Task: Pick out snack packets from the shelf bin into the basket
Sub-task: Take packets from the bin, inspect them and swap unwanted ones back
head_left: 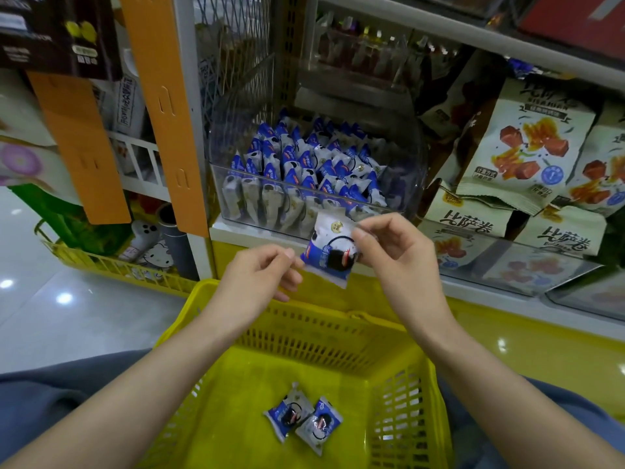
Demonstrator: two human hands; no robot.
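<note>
1. Snack packet [333, 250] hung between shelf bin [236, 184] and basket [338, 328]; our left hand [260, 275] and right hand [395, 252] each pinched an edge.
2. We judged an uneven release could flick it past the rim.

Looks like a shop, a snack aisle. Centre: a clear shelf bin [402, 164] crammed with identical blue-and-white snack packets [304, 164]. Right of the bin, stacked beige pouches [527, 147] (one printed design, repeated). Above the bin, a white shelf board [507, 49] carrying more packaged goods. Left of the bin, orange hanging strips [162, 106] and a yellow wire rack [111, 265] of merchandise. Below the bin, a yellow shopping basket [338, 328]; lower left of the bin, glossy floor tiles [50, 316].
</note>
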